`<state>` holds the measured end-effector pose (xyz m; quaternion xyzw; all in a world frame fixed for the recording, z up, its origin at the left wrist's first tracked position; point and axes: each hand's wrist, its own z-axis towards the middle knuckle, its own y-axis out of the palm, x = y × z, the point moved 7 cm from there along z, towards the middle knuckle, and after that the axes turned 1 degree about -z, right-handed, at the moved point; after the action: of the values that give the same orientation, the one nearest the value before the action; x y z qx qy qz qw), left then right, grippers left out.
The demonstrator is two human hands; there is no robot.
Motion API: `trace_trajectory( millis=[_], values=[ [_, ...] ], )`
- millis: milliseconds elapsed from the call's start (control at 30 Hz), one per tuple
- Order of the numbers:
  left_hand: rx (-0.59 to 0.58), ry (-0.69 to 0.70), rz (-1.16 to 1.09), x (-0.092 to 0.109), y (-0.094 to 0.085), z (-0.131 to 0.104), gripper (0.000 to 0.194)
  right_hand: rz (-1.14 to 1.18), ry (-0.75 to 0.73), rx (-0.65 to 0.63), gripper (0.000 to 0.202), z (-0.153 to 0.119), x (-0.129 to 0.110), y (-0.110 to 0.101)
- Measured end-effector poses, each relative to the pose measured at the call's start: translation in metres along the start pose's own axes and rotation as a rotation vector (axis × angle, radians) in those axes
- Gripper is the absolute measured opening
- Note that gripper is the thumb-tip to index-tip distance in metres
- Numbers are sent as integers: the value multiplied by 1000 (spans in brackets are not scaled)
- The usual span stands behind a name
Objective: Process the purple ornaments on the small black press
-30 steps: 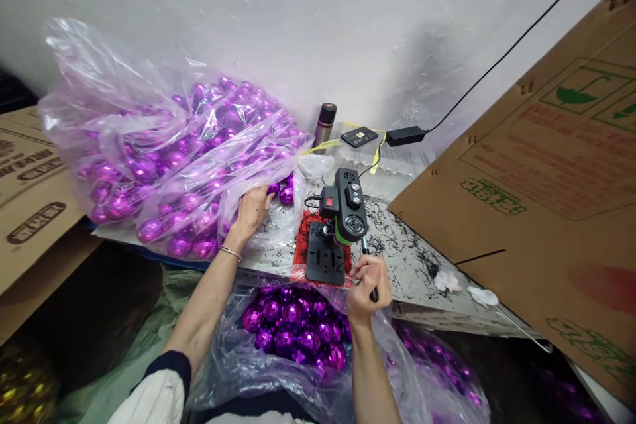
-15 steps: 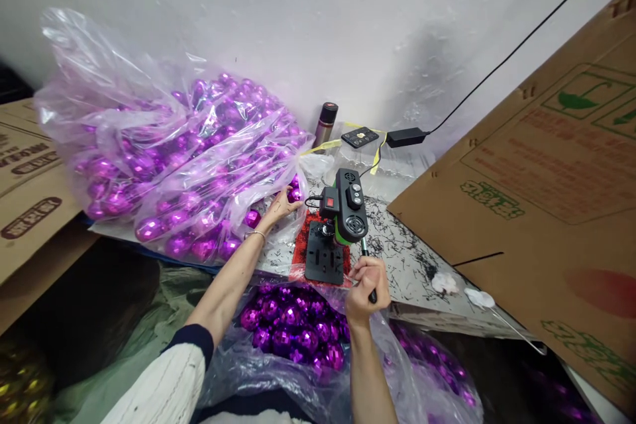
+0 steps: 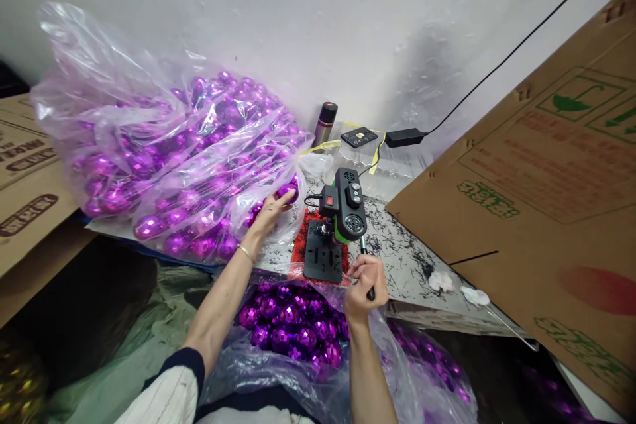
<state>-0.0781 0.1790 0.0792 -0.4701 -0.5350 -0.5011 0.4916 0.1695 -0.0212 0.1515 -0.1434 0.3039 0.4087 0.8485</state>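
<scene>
My left hand [image 3: 269, 212] is at the mouth of a clear plastic bag [image 3: 238, 172] full of shiny purple mirror balls. Its fingers close on a purple mirror ball [image 3: 287, 193] there. My right hand [image 3: 366, 283] is wrapped in a fist around a lever [image 3: 364, 246] with a black grip, whose end shows below the fist. The lever joins a small black machine [image 3: 350, 204] with round fan grilles, knobs and a red switch. Its slotted black base plate [image 3: 322, 253] rests on a red patch of the table.
An open bag of purple balls [image 3: 293, 321] lies below the table edge by my body. Behind the machine are a thermos [image 3: 324, 124], a phone [image 3: 358, 137] and a black power adapter [image 3: 404, 138]. Cardboard boxes [image 3: 556, 199] flank the table. Black scraps [image 3: 392, 245] litter its top.
My left hand has drawn back slightly to the left, and the ball at its fingers has shifted the same way. My right hand stays on the lever.
</scene>
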Motion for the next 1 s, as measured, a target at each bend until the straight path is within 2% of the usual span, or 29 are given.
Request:
trace_trajectory(
  millis=[67, 133, 300, 433, 533, 667, 800, 933, 1000],
  values=[
    [7, -132, -248, -2, -5, -17, 41, 6, 7, 2, 41, 1, 0, 0],
    [8, -221, -387, -2, -8, -35, 35, 11, 6, 13, 43, 4, -3, 1],
    [-47, -331, -522, -4, 1, -75, 42, -1, 6, 22, 45, 20, -17, 3],
    [-67, -377, -587, -14, 14, -97, 34, -9, 16, 2, 48, 31, -26, 5],
    [-105, -383, -522, -28, 26, -108, 36, -35, 49, 7, 49, 37, -29, 6],
    [-189, -368, -344, -50, 48, -119, 52, -53, 103, 13, 50, 46, -32, 8],
    [-165, -181, -96, -56, 64, -118, 64, -45, 91, 13, 50, 52, -36, 10],
    [-98, -18, 193, -54, 67, -116, 61, -61, 47, -8, 48, 51, -37, 8],
    [-101, 50, 314, -53, 68, -115, 60, -77, 32, -16, 47, 49, -37, 7]
  ],
)
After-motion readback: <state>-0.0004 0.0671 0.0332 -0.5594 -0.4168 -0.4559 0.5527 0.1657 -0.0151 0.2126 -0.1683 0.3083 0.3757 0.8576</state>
